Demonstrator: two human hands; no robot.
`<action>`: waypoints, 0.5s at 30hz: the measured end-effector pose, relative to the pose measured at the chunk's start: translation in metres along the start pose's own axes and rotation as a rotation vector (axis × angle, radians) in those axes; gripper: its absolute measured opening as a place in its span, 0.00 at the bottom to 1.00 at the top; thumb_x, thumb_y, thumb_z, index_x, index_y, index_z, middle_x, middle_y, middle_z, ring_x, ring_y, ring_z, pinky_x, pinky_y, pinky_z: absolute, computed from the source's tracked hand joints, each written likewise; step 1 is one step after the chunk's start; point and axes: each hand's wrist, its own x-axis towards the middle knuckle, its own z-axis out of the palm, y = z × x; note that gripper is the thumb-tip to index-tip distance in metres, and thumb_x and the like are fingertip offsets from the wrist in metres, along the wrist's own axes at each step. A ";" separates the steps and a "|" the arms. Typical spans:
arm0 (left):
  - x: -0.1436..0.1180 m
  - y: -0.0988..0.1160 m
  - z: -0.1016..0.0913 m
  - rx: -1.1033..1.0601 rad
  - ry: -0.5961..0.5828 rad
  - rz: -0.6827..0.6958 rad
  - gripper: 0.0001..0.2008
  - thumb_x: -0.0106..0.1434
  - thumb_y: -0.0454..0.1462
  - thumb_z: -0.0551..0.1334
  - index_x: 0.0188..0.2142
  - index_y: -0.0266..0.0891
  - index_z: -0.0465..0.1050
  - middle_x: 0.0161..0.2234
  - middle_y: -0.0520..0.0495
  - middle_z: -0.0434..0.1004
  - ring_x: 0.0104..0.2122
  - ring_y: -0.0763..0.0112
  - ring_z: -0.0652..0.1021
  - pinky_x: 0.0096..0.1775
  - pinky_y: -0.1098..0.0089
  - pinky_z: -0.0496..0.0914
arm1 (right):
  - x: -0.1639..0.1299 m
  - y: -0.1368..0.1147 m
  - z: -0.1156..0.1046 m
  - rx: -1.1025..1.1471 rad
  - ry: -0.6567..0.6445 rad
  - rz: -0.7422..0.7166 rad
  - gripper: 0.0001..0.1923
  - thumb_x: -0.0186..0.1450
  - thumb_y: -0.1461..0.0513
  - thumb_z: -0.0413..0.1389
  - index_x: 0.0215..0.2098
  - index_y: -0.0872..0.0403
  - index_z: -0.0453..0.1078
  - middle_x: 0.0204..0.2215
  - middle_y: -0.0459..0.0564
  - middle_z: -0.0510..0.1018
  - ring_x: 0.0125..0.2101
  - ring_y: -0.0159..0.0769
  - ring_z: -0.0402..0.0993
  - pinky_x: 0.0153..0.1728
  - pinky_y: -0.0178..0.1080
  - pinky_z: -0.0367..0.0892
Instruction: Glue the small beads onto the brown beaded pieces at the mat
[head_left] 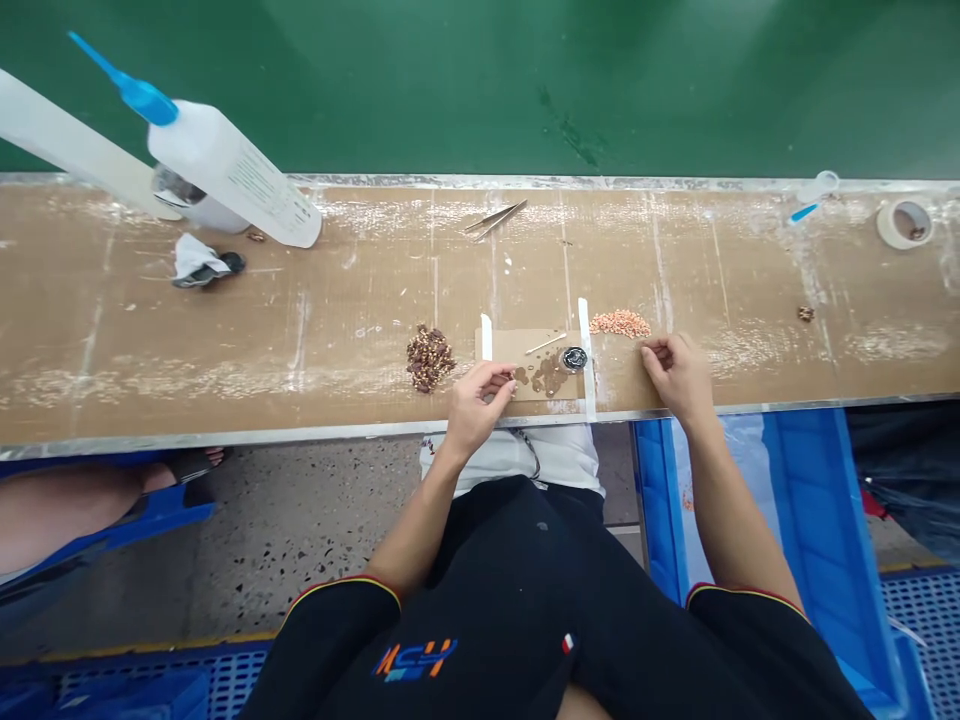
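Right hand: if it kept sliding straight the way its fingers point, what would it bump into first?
The right hand points up and left, so it would probably meet the pile of small orange pieces first. They lie just beyond its fingertips, apart from them.

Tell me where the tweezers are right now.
In the head view, the tweezers lie at the far edge of the workbench, beyond the taped card, right of the white squeeze bottle.

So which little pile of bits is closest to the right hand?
The orange pile, just beyond the right hand. The dark brown pile lies out past the left hand.
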 end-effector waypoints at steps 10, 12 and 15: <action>-0.003 -0.009 -0.005 0.019 -0.024 0.028 0.10 0.67 0.37 0.66 0.46 0.40 0.82 0.40 0.45 0.83 0.32 0.72 0.84 0.36 0.72 0.81 | 0.020 -0.013 0.005 -0.134 -0.136 0.028 0.05 0.67 0.58 0.54 0.33 0.48 0.64 0.32 0.53 0.77 0.35 0.46 0.75 0.42 0.46 0.71; -0.003 -0.009 -0.005 0.009 -0.026 0.028 0.10 0.67 0.37 0.66 0.47 0.40 0.82 0.40 0.45 0.83 0.32 0.72 0.84 0.36 0.72 0.81 | 0.024 -0.015 0.002 -0.175 -0.176 0.015 0.05 0.66 0.59 0.54 0.32 0.48 0.65 0.32 0.54 0.78 0.36 0.46 0.75 0.41 0.46 0.70; -0.003 -0.010 -0.005 -0.019 -0.035 0.022 0.10 0.68 0.38 0.66 0.47 0.40 0.82 0.39 0.45 0.83 0.32 0.72 0.83 0.36 0.72 0.81 | 0.032 -0.017 -0.002 -0.258 -0.249 -0.017 0.05 0.65 0.60 0.54 0.31 0.48 0.66 0.32 0.56 0.78 0.35 0.47 0.74 0.38 0.45 0.67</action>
